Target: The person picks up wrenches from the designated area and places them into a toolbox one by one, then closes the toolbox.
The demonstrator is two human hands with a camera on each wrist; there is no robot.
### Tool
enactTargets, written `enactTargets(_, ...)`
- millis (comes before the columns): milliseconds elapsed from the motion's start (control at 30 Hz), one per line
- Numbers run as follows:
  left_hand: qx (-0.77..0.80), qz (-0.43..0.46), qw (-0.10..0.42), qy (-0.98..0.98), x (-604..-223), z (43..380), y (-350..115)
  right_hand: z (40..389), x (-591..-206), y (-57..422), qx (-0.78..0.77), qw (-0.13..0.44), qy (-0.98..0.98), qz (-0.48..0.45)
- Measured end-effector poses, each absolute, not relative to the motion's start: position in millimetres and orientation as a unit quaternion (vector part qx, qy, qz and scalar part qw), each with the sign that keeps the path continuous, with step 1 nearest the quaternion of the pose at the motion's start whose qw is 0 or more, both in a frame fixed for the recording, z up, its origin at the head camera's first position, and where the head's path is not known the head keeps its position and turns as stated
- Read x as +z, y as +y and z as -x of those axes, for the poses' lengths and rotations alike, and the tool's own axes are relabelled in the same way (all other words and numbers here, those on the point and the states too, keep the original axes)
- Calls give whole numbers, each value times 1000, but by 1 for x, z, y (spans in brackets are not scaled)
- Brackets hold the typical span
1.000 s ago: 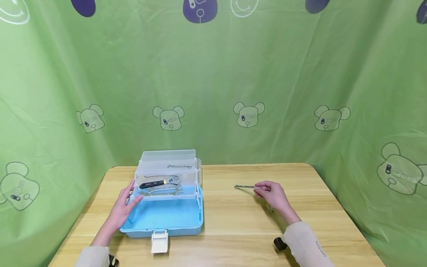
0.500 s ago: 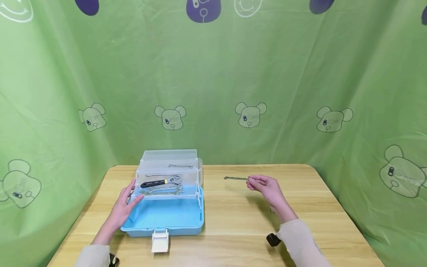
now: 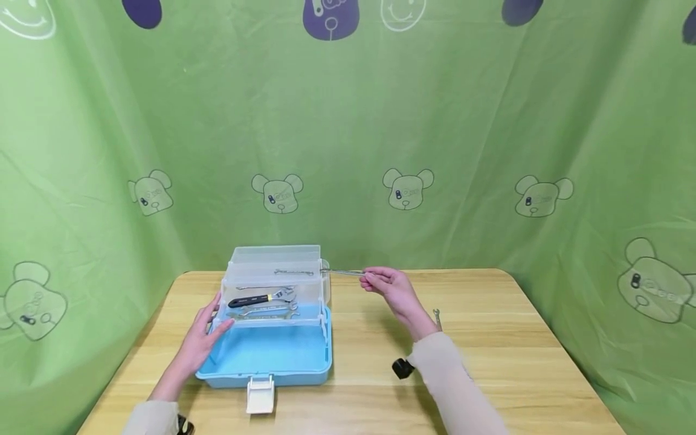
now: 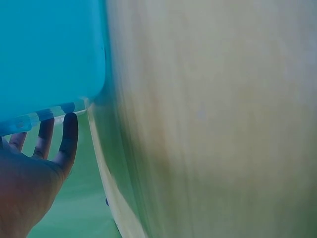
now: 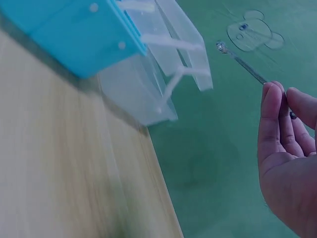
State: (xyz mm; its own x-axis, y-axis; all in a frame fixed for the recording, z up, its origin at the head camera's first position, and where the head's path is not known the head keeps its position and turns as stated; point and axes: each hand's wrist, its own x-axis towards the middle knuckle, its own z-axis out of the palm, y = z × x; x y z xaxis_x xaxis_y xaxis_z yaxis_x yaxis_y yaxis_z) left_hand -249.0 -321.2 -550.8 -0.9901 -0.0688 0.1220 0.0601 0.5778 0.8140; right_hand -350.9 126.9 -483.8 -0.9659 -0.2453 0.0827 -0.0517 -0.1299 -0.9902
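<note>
In the head view, my right hand pinches one end of a slim silver wrench. The wrench's far end reaches the right side of the upper clear tray on a blue toolbox. The right wrist view shows this wrench between thumb and fingertips, its head raised. My left hand rests against the left side of the clear trays, thumb near the front rim and fingers fairly straight. An adjustable wrench with a black handle lies in the lower tray beside several silver wrenches. Another wrench lies in the upper tray.
A small wrench lies on the wooden table, partly hidden by my right forearm. The toolbox's white latch hangs at its front. Green cloth surrounds the table at the back and sides.
My right hand has carried the wrench leftward and away from me, from over the table to the toolbox's upper tray. The left hand has stayed on the toolbox.
</note>
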Motion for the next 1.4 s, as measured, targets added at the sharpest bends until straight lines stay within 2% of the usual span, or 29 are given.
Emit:
enactTargets(233, -458, -1, 72, -886, -552, 248, -321, 362, -478, 82, -724, 87, 674, 118)
enactTargets(567, -458, 3, 79, -886, -552, 249, -322, 367, -473, 45, -705, 93, 692, 128)
enactTargets(767, -459, 1, 76, -885, -553, 249, -323, 369, -478, 32, -658, 71, 735, 147)
enactTargets(1167, -457, -3, 77, -886, -552, 250, -323, 370, -474, 11, -550, -15, 813, 193)
enactTargets(1400, -459, -5, 75, -886, -552, 249, -322, 374, -480, 3, -499, -38, 842, 200)
